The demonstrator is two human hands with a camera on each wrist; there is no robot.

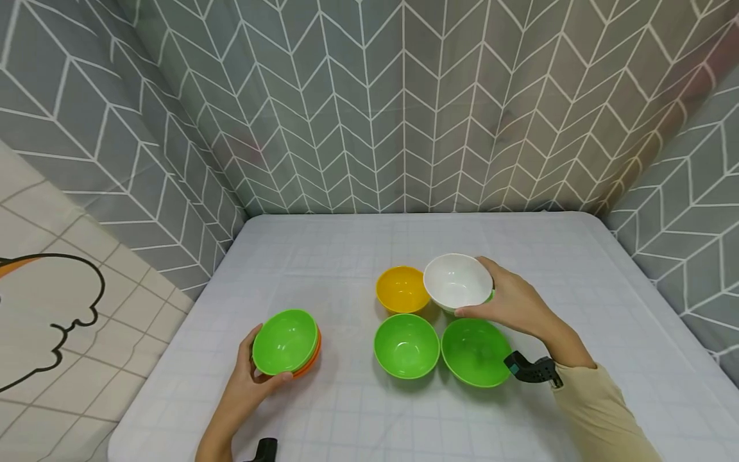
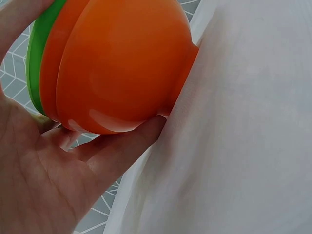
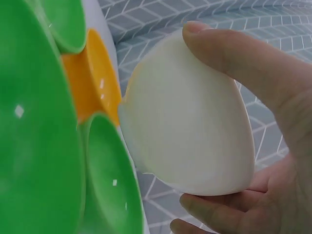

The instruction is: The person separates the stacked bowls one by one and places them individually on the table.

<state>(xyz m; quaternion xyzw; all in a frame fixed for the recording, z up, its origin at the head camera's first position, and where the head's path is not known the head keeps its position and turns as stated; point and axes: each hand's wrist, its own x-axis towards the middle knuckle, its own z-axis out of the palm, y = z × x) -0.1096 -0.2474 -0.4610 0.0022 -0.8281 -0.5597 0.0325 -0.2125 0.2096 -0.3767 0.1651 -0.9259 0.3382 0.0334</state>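
One white bowl [image 1: 458, 281] is being pinched by your right grip [image 1: 515, 303], three o'clock from the yellow bowl [image 1: 402, 290]; at its eight o'clock your left grip [image 1: 247, 380] is cupping stacked bowls [image 1: 285, 343], probably steadying them.

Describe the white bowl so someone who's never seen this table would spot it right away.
On the white-covered table, find the yellow bowl near the middle. Just to its right, the right hand grips the white bowl. It is the only white one; its other neighbours are green bowls.
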